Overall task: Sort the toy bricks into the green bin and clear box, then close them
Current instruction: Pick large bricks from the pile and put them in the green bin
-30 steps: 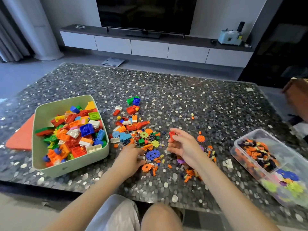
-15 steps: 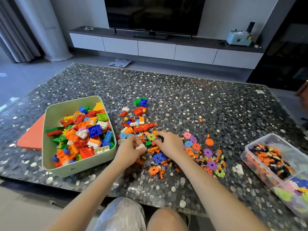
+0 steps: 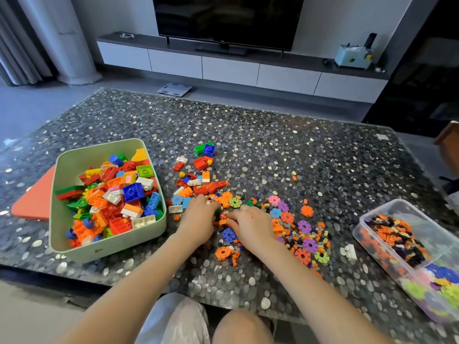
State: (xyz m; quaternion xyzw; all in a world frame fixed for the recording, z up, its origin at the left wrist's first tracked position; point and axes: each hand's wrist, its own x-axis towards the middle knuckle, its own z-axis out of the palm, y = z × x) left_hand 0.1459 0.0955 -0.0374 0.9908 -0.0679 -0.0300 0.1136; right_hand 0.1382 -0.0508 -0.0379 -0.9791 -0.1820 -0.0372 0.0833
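The left hand point(image 3: 198, 220), nearer the green bin point(image 3: 111, 247), and the right hand point(image 3: 252, 225), nearer the clear box point(image 3: 395, 201), curl into the loose bricks point(image 3: 224, 198), though whether either grip holds a piece I cannot tell.

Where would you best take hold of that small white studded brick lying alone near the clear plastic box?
Probably by its two opposite side faces, pinched from straight above. The small white studded brick lies flat on the pebble-patterned table with nothing touching it, so fingertips can drop on either side. The right hand is the nearer one.
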